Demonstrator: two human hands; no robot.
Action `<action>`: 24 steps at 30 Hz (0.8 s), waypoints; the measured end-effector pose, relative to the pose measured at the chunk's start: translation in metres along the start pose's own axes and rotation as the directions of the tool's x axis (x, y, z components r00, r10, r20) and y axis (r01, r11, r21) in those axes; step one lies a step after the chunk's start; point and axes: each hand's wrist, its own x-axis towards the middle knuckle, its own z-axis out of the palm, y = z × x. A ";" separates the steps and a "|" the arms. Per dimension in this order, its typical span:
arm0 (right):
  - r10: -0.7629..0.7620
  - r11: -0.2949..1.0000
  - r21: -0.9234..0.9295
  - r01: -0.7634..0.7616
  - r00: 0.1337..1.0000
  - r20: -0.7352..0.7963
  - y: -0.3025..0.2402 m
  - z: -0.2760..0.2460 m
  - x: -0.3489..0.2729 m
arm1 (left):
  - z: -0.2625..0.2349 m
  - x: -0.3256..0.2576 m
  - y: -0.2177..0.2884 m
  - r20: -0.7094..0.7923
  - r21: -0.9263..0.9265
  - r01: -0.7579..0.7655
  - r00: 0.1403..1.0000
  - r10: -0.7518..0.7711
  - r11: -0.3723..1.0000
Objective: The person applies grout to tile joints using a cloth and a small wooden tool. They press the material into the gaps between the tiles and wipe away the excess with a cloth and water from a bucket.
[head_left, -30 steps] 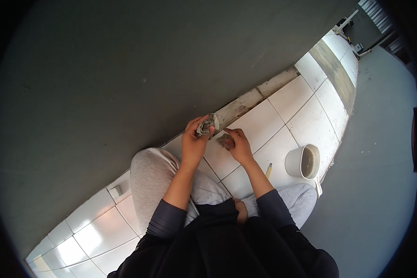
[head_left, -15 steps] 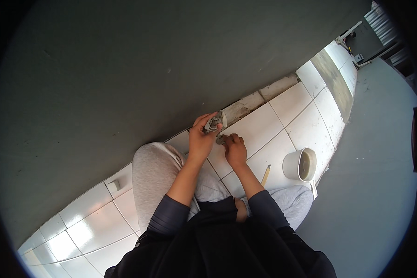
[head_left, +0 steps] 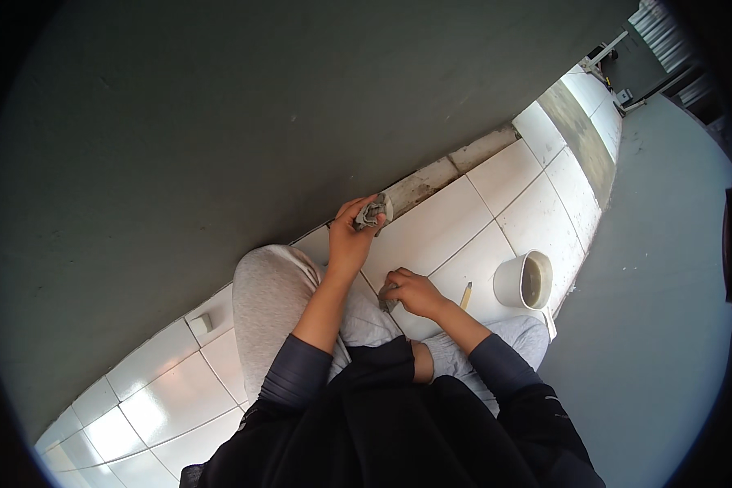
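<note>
I crouch over white floor tiles (head_left: 455, 224) laid along a dark grey wall. My left hand (head_left: 352, 237) is raised near the wall and grips a lump of grey material (head_left: 372, 213), smeared with mortar. My right hand (head_left: 413, 292) rests low on a tile by my knee, fingers closed around a small grey piece (head_left: 386, 298). A strip of rough grey mortar (head_left: 431, 177) runs along the foot of the wall, just beyond my left hand.
A white bucket (head_left: 523, 281) with murky liquid stands on the tiles to the right. A pencil (head_left: 466, 294) lies beside it. A small white block (head_left: 201, 323) sits on a tile at the left. Bare grey floor lies right of the tiles.
My right hand has dropped from near the wall down to the tile by my knee. My left hand stays raised with the grey lump. The view has shifted slightly.
</note>
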 end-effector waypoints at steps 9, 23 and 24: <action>0.283 0.898 -0.377 -0.225 0.953 0.105 0.079 -0.051 -0.071 | 0.004 -0.002 0.003 0.042 -0.044 0.101 0.994 -0.099 0.994; 0.098 0.986 -0.129 -0.101 0.995 -0.030 0.011 -0.006 -0.035 | 0.002 -0.009 -0.012 0.266 0.120 0.071 0.959 -0.101 0.990; 0.155 0.960 -0.230 -0.160 0.987 -0.040 0.026 -0.010 -0.043 | 0.004 -0.011 -0.014 0.291 0.120 0.084 0.950 -0.116 0.989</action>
